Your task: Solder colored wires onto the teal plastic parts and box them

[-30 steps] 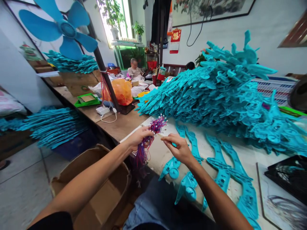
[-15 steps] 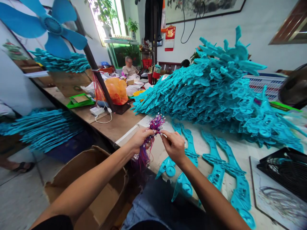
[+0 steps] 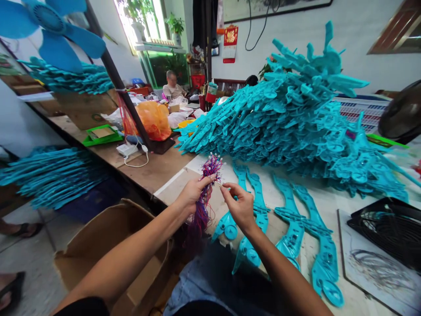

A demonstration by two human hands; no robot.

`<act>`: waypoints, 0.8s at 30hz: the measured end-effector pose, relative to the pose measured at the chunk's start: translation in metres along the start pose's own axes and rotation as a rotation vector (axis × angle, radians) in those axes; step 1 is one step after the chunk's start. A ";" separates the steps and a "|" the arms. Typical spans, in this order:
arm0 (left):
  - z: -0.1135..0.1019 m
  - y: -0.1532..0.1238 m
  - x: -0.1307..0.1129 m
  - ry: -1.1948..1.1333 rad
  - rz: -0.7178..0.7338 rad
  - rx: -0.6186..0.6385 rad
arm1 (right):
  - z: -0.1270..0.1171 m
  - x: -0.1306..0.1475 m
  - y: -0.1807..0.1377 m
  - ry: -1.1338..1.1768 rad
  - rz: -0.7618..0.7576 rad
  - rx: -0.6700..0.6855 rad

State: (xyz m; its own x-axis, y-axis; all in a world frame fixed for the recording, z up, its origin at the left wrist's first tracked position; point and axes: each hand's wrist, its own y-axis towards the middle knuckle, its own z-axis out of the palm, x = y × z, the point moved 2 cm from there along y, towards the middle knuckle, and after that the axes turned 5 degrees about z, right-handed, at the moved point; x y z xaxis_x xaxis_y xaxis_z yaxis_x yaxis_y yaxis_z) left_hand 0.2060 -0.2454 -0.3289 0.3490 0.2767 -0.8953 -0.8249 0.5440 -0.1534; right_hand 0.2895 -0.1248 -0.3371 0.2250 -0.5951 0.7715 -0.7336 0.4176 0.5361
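My left hand [image 3: 192, 195] is closed around a bundle of red and purple wires [image 3: 208, 180] tipped with small clear LEDs, its tail hanging below the fist. My right hand [image 3: 240, 206] pinches at the bundle's top, thumb and forefinger together on one thin wire end. Both hands hover over the near edge of the white worktable [image 3: 329, 206]. Several turquoise plastic fan handles [image 3: 259, 206] lie flat in a row just beyond my right hand.
A tall heap of turquoise plastic parts [image 3: 296, 118] fills the table behind. An open cardboard box [image 3: 108, 245] stands on the floor at left. A black fan grille [image 3: 388, 228] lies at right. A desk fan pole [image 3: 125, 94], orange bag [image 3: 153, 118] and a seated person [image 3: 171, 85] are farther back.
My right hand has drawn slightly away from the bundle, pinching a wire end. The camera view has drifted, shifting the scene left and up.
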 end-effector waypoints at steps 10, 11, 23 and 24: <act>0.014 -0.003 0.000 -0.003 -0.025 -0.066 | -0.004 -0.001 0.008 -0.247 -0.280 -0.063; 0.014 -0.003 0.000 0.004 -0.029 -0.063 | -0.004 -0.003 0.011 -0.281 -0.313 -0.046; 0.007 0.005 0.008 0.026 -0.142 0.075 | -0.009 -0.016 0.027 -0.308 -0.183 0.067; 0.006 0.005 0.008 0.029 -0.135 0.066 | -0.010 -0.016 0.027 -0.282 -0.171 0.088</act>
State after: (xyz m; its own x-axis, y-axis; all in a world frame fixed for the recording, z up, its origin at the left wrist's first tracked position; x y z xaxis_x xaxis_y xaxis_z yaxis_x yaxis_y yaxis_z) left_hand 0.2073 -0.2353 -0.3343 0.4407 0.1749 -0.8805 -0.7402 0.6257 -0.2462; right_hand 0.2721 -0.0972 -0.3318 0.1725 -0.8227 0.5417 -0.7558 0.2421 0.6084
